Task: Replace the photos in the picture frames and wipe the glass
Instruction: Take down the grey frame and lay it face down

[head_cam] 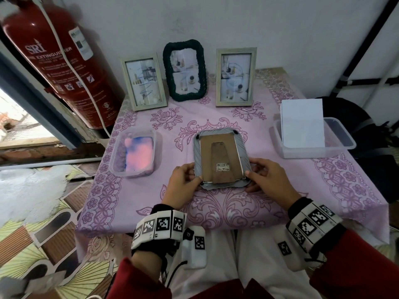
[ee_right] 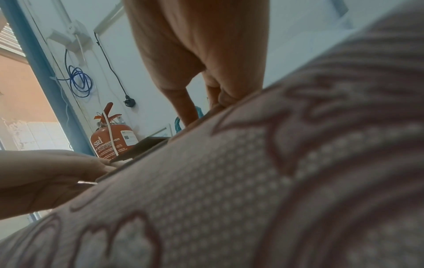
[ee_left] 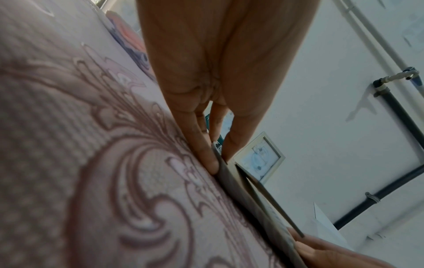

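Lying face-down on the worktop's (head_cam: 323,190) floral cloth, a ribbed silver frame (head_cam: 222,157) showed its cardboard back, left hand (head_cam: 183,186) and right hand (head_cam: 269,180) pinching its near corners; three glazed frames stood behind it.

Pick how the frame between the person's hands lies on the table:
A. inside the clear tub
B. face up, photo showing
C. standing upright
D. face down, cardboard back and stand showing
D: the grey frame lies flat on the tablecloth with its brown cardboard back and barcode sticker up.
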`<control>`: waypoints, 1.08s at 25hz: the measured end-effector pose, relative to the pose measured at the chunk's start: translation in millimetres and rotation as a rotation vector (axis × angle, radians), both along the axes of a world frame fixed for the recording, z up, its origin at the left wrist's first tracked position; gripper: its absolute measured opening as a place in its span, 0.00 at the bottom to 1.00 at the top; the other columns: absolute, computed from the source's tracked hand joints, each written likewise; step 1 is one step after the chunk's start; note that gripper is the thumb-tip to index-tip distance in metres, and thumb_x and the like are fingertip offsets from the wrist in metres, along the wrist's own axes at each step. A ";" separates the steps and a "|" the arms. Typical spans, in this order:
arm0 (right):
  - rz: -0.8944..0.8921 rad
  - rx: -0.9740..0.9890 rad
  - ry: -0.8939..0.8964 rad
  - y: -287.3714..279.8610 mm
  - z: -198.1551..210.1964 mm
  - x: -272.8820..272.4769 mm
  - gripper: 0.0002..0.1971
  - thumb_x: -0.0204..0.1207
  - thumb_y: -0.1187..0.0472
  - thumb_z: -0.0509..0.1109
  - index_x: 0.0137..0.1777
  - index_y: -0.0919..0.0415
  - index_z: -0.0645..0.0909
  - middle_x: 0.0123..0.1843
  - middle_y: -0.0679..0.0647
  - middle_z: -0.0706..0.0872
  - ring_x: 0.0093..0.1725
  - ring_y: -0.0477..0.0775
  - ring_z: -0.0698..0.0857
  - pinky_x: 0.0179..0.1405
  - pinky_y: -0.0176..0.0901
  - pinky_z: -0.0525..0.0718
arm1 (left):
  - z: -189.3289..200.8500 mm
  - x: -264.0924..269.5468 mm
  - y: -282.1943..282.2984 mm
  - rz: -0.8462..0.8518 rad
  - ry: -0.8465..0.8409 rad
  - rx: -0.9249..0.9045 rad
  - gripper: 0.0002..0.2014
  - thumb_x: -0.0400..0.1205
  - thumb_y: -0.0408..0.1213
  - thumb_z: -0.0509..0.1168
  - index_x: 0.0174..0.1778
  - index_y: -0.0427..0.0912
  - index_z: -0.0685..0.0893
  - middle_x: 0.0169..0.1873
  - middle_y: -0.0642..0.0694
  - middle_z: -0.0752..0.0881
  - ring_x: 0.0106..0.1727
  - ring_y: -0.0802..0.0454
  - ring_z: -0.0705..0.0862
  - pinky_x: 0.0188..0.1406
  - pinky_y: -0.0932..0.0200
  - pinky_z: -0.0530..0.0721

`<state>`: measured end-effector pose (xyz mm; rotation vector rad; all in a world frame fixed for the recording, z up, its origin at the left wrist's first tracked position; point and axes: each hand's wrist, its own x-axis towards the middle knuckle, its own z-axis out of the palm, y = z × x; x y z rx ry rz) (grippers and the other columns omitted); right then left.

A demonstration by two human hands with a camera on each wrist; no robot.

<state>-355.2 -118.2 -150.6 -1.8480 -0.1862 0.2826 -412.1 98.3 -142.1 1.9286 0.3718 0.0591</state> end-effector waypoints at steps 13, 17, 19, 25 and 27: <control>0.080 -0.136 -0.045 -0.4 6.6 17.5 0.24 0.74 0.56 0.73 0.67 0.41 0.71 0.26 0.58 0.81 0.21 0.62 0.85 0.17 0.50 0.86 | 6.7 7.3 -22.4 0.093 0.017 0.440 0.17 0.70 0.56 0.72 0.49 0.51 0.87 0.58 0.47 0.72 0.67 0.48 0.69 0.67 0.56 0.66; 0.076 -0.152 -0.046 -0.1 5.5 18.4 0.23 0.74 0.57 0.73 0.66 0.42 0.72 0.24 0.55 0.80 0.20 0.61 0.84 0.16 0.48 0.85 | 6.1 10.3 -29.6 0.139 0.043 0.413 0.18 0.67 0.56 0.75 0.47 0.51 0.87 0.66 0.46 0.70 0.71 0.47 0.65 0.69 0.55 0.62; 0.071 -0.159 -0.052 0.0 4.1 18.4 0.22 0.74 0.58 0.73 0.65 0.42 0.73 0.24 0.55 0.81 0.19 0.59 0.84 0.16 0.45 0.84 | 6.5 12.9 -30.9 0.144 0.064 0.366 0.17 0.66 0.54 0.77 0.46 0.50 0.87 0.69 0.45 0.68 0.73 0.46 0.63 0.71 0.56 0.61; 0.075 -0.177 -0.074 0.0 1.4 19.4 0.20 0.75 0.60 0.72 0.64 0.41 0.75 0.25 0.56 0.81 0.19 0.58 0.85 0.17 0.43 0.84 | 10.7 14.4 -33.7 0.145 0.077 0.292 0.15 0.68 0.48 0.77 0.46 0.46 0.87 0.72 0.42 0.66 0.75 0.45 0.61 0.74 0.54 0.61; 0.079 -0.189 -0.085 0.0 0.8 19.4 0.19 0.76 0.60 0.71 0.63 0.41 0.75 0.25 0.57 0.81 0.19 0.57 0.85 0.17 0.42 0.84 | 12.2 13.9 -32.8 0.141 0.072 0.272 0.15 0.68 0.47 0.77 0.47 0.46 0.86 0.70 0.42 0.68 0.74 0.45 0.62 0.74 0.53 0.62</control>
